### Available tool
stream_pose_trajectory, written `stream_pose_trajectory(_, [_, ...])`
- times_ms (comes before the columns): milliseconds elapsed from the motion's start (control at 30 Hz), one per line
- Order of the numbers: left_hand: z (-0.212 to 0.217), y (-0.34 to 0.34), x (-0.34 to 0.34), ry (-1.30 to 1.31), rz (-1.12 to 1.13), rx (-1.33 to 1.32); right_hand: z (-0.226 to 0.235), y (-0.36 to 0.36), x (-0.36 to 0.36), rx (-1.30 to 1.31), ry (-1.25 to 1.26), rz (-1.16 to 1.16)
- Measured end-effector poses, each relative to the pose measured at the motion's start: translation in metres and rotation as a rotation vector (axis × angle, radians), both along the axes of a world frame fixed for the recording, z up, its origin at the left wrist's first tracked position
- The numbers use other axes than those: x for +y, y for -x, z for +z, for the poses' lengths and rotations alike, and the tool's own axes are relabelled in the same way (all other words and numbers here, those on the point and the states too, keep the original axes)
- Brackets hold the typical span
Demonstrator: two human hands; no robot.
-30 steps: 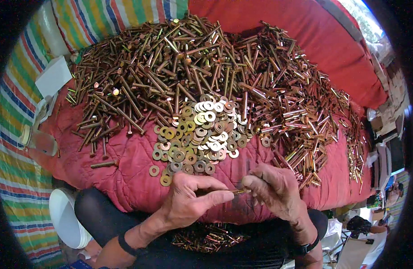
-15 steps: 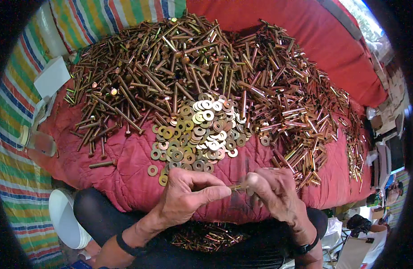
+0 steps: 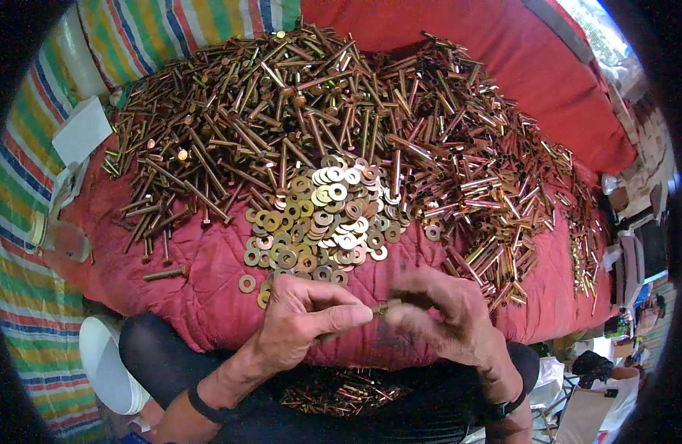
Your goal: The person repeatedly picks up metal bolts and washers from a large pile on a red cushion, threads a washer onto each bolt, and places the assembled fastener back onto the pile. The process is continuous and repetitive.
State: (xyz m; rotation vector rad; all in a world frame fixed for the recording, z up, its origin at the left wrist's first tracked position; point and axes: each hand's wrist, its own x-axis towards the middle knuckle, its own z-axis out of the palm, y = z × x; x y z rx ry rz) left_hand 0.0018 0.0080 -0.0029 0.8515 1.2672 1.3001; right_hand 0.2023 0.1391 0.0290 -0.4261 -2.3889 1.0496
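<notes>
My left hand (image 3: pixel 300 322) and my right hand (image 3: pixel 448 318) meet just in front of me and together pinch a short brass-coloured bolt (image 3: pixel 383 306) between their fingertips. Right behind them lies a heap of flat washers (image 3: pixel 322 218) on a red quilted cloth (image 3: pixel 200 288). A big pile of long bolts (image 3: pixel 282 111) covers the cloth behind and to the left. Shorter bolts (image 3: pixel 489 200) spread to the right. More brass pieces (image 3: pixel 341 392) lie in my dark lap below the hands.
A striped cloth (image 3: pixel 30 296) runs along the left side. A white round container (image 3: pixel 104 362) stands at the lower left beside my knee. A white card (image 3: pixel 78 133) lies at the left edge. Bags and clutter (image 3: pixel 622 348) crowd the right.
Both hands have stayed in place while the fingers work on the bolt. The right fingers have closed more over its end.
</notes>
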Motion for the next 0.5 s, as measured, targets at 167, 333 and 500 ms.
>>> stream_pose_trajectory(167, [0.004,0.004,0.001,-0.053,-0.245,0.188,0.004,-0.005,0.006,-0.106,-0.035,0.026])
stream_pose_trajectory(333, [0.006,0.028,0.003,-0.313,-0.192,0.896,0.018,-0.028,0.055,-0.159,-0.408,-0.441])
stream_pose_trajectory(500, [0.0,0.093,-0.002,-0.136,0.422,1.442,-0.002,-0.041,0.107,-0.436,-0.818,-0.543])
